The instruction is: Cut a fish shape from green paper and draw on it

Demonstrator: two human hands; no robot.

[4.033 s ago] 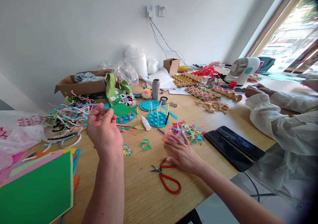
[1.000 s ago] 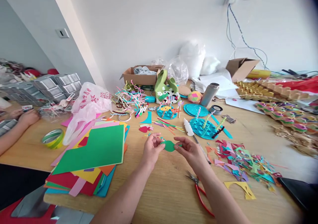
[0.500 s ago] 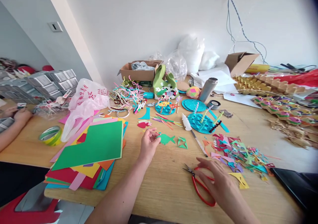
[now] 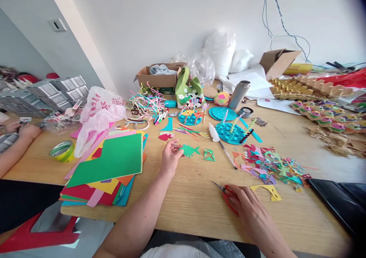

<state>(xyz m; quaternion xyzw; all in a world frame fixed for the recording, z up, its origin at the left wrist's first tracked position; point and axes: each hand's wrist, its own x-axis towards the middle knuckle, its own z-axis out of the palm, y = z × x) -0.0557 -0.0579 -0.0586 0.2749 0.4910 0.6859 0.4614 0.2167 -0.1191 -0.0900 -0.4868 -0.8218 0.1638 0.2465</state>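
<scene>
Fish cutout (image 4: 190, 150) | pinched at left hand (image 4: 170, 159) fingertips | right hand (image 4: 249, 204) on scissors (image 4: 225, 190), grip unclear

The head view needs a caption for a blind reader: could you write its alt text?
A person's left hand holds a green paper fish at a wooden table while the right hand touches red-handled scissors. Stacked coloured paper lies to the left and paper scraps to the right; a green bag and a metal bottle stand behind.
</scene>
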